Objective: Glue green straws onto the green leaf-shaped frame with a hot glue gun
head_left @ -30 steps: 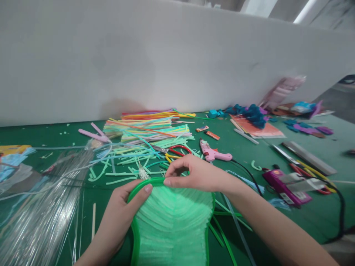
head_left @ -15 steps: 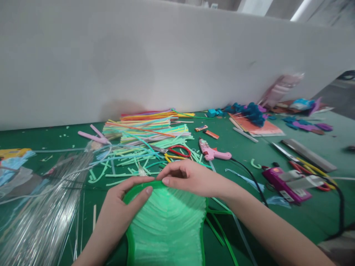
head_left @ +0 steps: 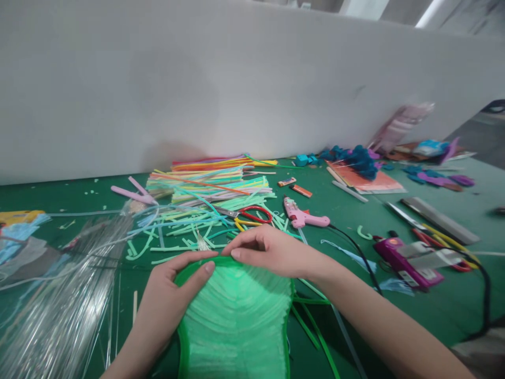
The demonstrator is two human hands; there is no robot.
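A flat green piece (head_left: 236,321) with a darker green raised rim and curved ribs lies at the bottom centre, its lower end cut off by the frame. My left hand (head_left: 173,289) grips its upper left edge, thumb on top and index finger along the rim. My right hand (head_left: 272,252) pinches the top rim between thumb and fingers, close to my left fingertips. Loose green strips (head_left: 319,337) stick out beside the piece on the right.
Behind my hands are pastel strips (head_left: 213,184), red-yellow scissors (head_left: 252,215) and a pink glue gun (head_left: 305,215). Clear thin rods (head_left: 67,305) lie left. A magenta power strip (head_left: 408,266), more scissors (head_left: 406,217) and a metal bar (head_left: 440,221) are right. A white wall (head_left: 236,79) stands behind.
The green piece and my left hand have shifted very slightly left. My right hand keeps nearly the same pinch on the rim.
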